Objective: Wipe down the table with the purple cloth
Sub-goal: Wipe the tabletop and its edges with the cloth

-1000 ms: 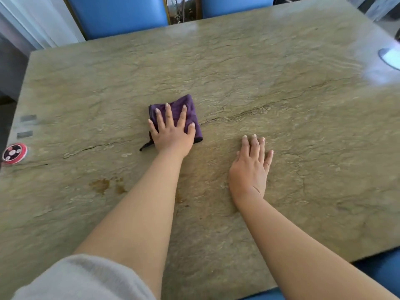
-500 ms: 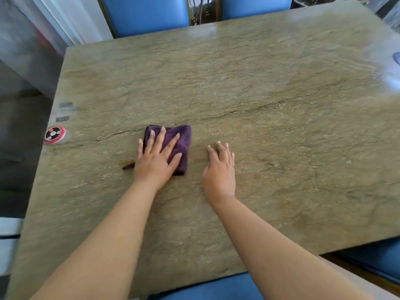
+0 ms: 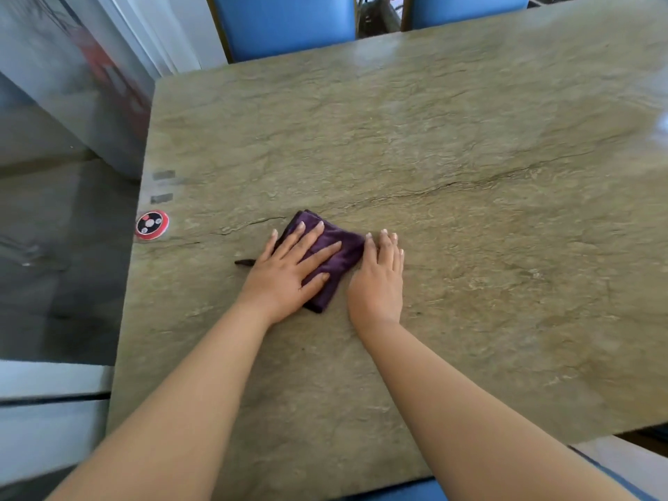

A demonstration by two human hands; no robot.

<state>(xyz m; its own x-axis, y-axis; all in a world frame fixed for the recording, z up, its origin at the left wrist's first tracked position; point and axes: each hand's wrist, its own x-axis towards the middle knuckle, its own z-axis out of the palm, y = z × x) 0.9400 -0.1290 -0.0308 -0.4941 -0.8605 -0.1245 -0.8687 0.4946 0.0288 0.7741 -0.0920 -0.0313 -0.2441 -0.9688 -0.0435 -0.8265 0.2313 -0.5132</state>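
The purple cloth (image 3: 334, 253), folded into a thick pad, lies on the table (image 3: 470, 157) toward its left half, just below a dark vein in the stone surface. A thin dark loop (image 3: 245, 262) protrudes from under the left hand on the cloth's left side.

Left hand (image 3: 289, 274): palm down on the cloth, fingers (image 3: 320, 253) straight and spread, pressing it flat against the table. Nothing is gripped.

Right hand (image 3: 377, 283): palm down on the table just beside the cloth, fingers (image 3: 388, 247) straight and together. Its thumb side touches the cloth's right edge. Nothing is gripped.

A round red-rimmed disc (image 3: 152, 224) with a black centre and small white marks sits at the left table edge; its markings are too blurred to read. Two small grey rectangular patches (image 3: 162, 186) lie above it, with no legible writing. Two blue chair backs (image 3: 285, 21) stand at the far edge.
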